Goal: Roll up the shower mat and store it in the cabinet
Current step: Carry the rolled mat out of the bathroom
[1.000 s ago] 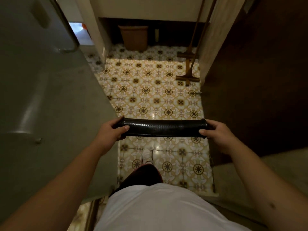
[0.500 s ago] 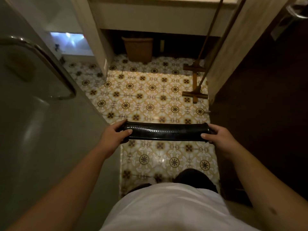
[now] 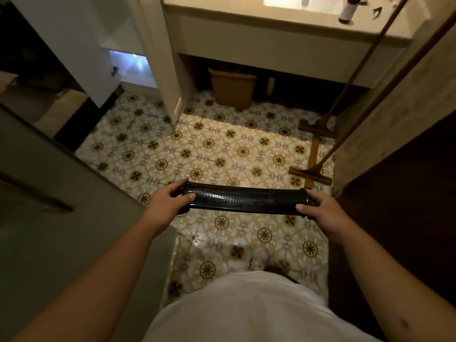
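The black shower mat (image 3: pixel 244 200) is rolled into a long tube and held level in front of me, above the patterned tile floor. My left hand (image 3: pixel 167 203) grips its left end, thumb on top. My right hand (image 3: pixel 323 208) grips its right end the same way. A pale vanity cabinet (image 3: pixel 266 45) with an open dark space beneath stands ahead, beyond the mat.
A brown waste bin (image 3: pixel 233 88) sits under the vanity. Two long-handled wooden floor tools (image 3: pixel 314 154) lean at the right by a wall. A grey door (image 3: pixel 61 213) fills the left. A bottle (image 3: pixel 347 9) stands on the countertop. Patterned floor (image 3: pixel 222 149) lies between me and the vanity.
I have stepped forward with the rolled mat in both hands. The view has tilted up, so the vanity top and bottle have come into sight. The grip is unchanged.
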### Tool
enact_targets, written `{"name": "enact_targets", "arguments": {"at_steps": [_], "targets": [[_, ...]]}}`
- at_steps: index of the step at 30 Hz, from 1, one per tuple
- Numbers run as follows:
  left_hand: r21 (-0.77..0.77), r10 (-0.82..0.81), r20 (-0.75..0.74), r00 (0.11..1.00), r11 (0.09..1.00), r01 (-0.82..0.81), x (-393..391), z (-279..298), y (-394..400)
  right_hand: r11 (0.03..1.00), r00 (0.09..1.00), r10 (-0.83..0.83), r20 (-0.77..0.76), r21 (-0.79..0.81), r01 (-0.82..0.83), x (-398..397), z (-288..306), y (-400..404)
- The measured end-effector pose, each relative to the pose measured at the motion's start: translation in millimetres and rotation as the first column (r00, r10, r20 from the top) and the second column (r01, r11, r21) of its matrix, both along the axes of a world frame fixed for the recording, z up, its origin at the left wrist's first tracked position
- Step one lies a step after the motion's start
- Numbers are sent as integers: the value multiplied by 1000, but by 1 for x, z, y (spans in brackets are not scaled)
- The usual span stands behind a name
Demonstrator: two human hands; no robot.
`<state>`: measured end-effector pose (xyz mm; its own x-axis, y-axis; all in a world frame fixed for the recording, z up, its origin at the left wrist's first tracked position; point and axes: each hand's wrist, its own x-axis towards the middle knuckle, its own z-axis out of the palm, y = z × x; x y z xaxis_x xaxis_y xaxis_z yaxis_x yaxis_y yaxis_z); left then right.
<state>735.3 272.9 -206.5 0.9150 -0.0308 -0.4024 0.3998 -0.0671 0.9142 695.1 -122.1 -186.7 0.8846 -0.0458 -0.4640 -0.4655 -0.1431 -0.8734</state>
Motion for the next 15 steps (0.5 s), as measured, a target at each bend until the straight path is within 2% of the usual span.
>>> {"name": "enact_targets", "arguments": {"at_steps": [8, 15], "targets": [[17, 142, -18, 990, 990, -142, 79, 6, -41, 986, 987, 163, 5, -46, -163, 143, 14, -43], [1, 335, -81, 939, 942, -336, 135, 1, -24, 938, 943, 331, -19, -99, -331, 258, 8, -12]]}}
